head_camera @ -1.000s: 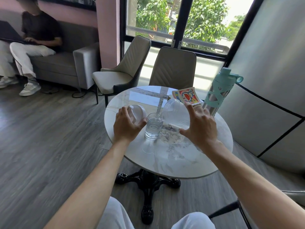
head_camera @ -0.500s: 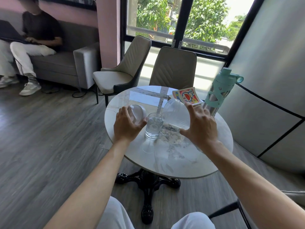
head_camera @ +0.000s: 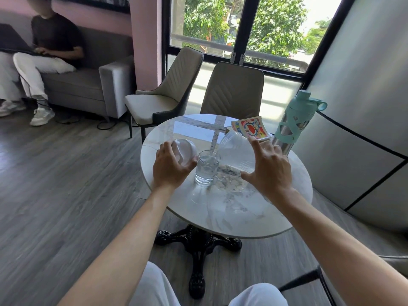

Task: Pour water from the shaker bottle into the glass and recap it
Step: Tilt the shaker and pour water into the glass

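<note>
Head view: nothing has shifted in the last second, so pouring continues. The right hand point(head_camera: 270, 171) fingers grip the clear shaker bottle point(head_camera: 237, 154), tilted with its mouth down-left over the glass point(head_camera: 206, 167) on the surface. Left of the glass, left hand point(head_camera: 171, 165) fingers hold the cap point(head_camera: 186, 151).

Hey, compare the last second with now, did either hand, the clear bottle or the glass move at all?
Nothing visibly changed. The right hand still holds the clear shaker bottle tilted toward the glass, the left hand still holds the white cap, and the glass stands on the table with water in it.
</note>
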